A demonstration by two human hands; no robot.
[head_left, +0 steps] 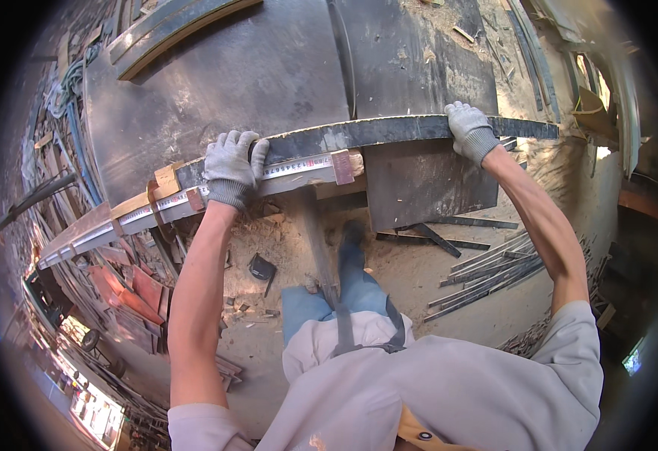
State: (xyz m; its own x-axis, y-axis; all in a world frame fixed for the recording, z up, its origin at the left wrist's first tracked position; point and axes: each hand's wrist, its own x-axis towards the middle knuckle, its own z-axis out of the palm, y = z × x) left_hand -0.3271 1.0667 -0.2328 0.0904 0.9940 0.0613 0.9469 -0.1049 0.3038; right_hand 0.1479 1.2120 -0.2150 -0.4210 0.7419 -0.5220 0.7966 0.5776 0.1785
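A long, narrow dark plywood strip point(359, 133) lies crosswise along the near edge of the work surface. My left hand point(232, 167), in a grey work glove, is closed over the strip's left part, fingers curled over its far edge and thumb at the side. Towards the right end, my right hand point(467, 129), gloved too, grips the strip. Beneath and beside the left hand runs a pale rail with a measuring scale point(299, 167). A reddish-brown block point(342, 167) sits at the rail's right end, and a small wood block point(167, 179) is left of the hand.
Dark panels point(223, 83) form the surface ahead, with a wooden beam point(186, 34) at the far left. Sawdust and offcuts lie at the far right. Below, thin dark strips point(487, 274) are piled on the floor, and wood scraps point(130, 293) lie at left.
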